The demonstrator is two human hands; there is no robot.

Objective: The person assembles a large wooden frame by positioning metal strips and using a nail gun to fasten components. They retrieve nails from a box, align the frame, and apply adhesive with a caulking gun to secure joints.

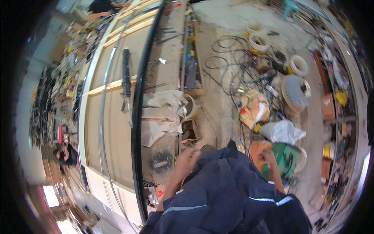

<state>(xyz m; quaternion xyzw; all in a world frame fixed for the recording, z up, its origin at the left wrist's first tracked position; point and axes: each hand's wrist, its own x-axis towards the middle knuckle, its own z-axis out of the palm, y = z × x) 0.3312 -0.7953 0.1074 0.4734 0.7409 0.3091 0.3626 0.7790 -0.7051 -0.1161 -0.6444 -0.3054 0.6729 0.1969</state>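
Note:
My left hand [188,158] hangs beside my body, near the workbench edge. It is smeared by motion, so its finger pose is unclear, and nothing shows in it. On the other side my right hand [267,156] is loosely curled with nothing visible inside, above a green case-like object [287,160] on the floor. A black caulking gun [126,72] lies on a large framed panel [111,105] to my left. The panel has pale wooden crosspieces, a black near edge and a long metal strip [104,97] along it. A crumpled beige cloth [161,113] lies between panel and bench edge.
Tangled black cables [230,58] spread over the floor ahead. Buckets [259,42], a grey coil [296,91], a stuffed paper sack [253,108] and a white sack [282,132] stand to the right. Cluttered shelving [339,117] lines the far right. Other people [69,155] are at the left.

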